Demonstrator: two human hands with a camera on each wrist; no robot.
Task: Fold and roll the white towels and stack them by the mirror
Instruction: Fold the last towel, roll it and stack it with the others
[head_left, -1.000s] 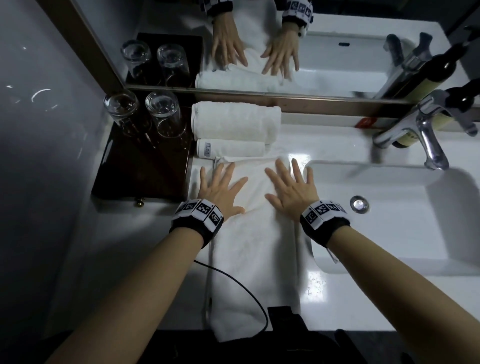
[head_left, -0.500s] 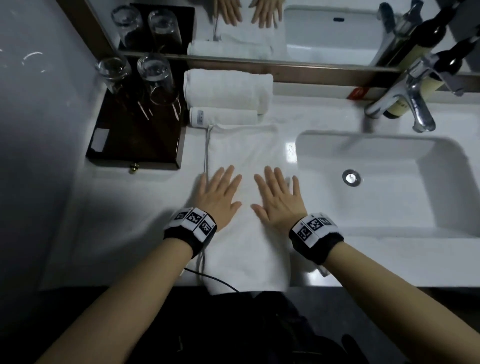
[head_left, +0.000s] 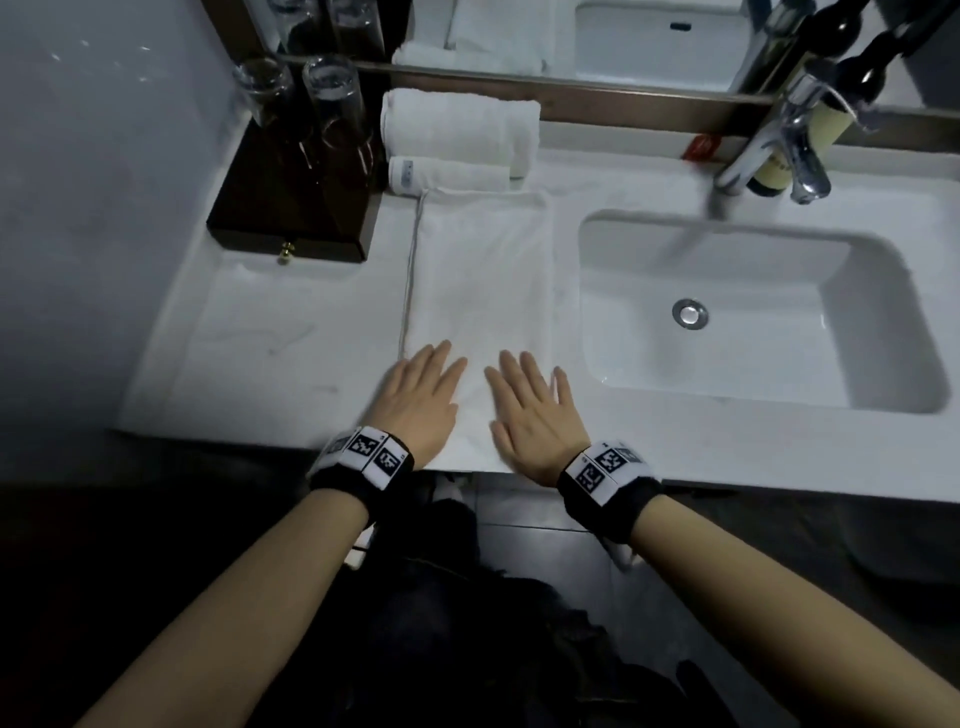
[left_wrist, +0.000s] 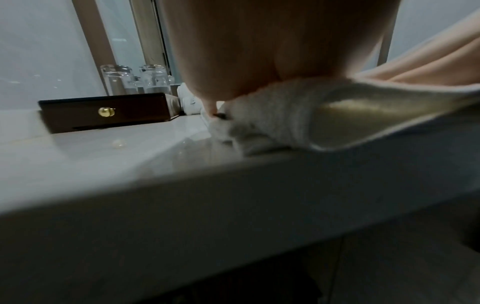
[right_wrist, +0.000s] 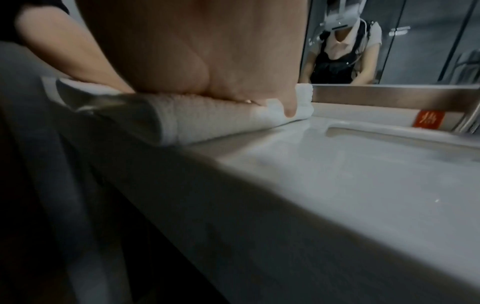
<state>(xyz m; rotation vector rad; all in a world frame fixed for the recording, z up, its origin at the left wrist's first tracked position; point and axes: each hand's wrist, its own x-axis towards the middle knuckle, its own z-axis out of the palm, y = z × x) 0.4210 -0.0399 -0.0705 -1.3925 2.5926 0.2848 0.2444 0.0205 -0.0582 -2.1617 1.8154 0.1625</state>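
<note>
A white towel (head_left: 480, 280) lies folded into a long strip on the counter, running from the front edge toward the mirror. My left hand (head_left: 423, 397) and right hand (head_left: 530, 410) press flat on its near end, fingers straight and spread. From the left wrist view the palm (left_wrist: 259, 51) rests on the towel's thick folded end (left_wrist: 280, 115); in the right wrist view the palm (right_wrist: 197, 51) sits on the towel's edge (right_wrist: 213, 117). Two rolled white towels (head_left: 460, 132) are stacked by the mirror, a smaller roll (head_left: 447, 174) in front.
A dark wooden tray-box (head_left: 291, 197) with two upturned glasses (head_left: 332, 98) stands at the back left. The sink basin (head_left: 753, 306) and chrome faucet (head_left: 774, 140) lie to the right, with dark bottles (head_left: 826, 119) behind. The counter's front edge (head_left: 234, 436) is just under my wrists.
Both hands slid flat along the towel from its far end back to the near end at the counter's front edge. The towel now lies smooth on the counter.
</note>
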